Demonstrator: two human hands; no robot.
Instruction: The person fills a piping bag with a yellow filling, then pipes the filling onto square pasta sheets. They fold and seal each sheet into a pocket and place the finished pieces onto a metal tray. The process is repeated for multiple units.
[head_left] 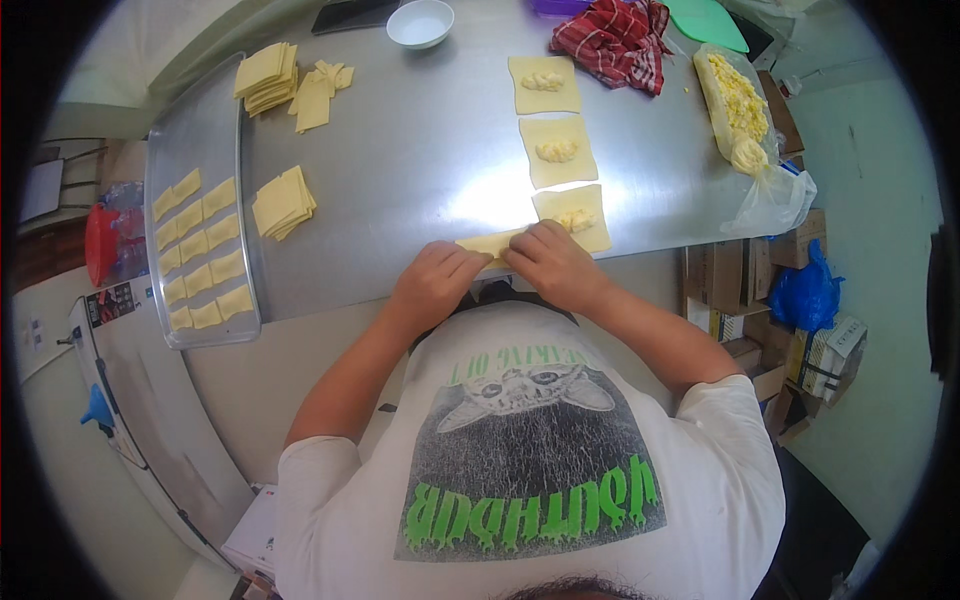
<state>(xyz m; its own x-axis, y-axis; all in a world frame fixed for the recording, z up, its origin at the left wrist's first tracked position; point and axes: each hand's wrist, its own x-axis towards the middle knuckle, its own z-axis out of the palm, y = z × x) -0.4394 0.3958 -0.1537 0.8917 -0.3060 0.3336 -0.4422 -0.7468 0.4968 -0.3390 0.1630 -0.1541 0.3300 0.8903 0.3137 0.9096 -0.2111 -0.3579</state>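
Grip of left hand (438, 285) pinching left part of long, folded, pale yellow dough strip (484, 243), fingers bent and drawn together; grip of right hand (552, 264) pinching right part likewise. Strip sitting at near edge of silver metal tabletop (410, 150). Beyond right hand, three square pale yellow dough sheets (547, 104) lying in row, each bearing lumpy yellow filling (556, 151). Farther left, pale yellow dough stack (285, 203) resting near silver metal tray (205, 120) holding small dough pieces (222, 232).
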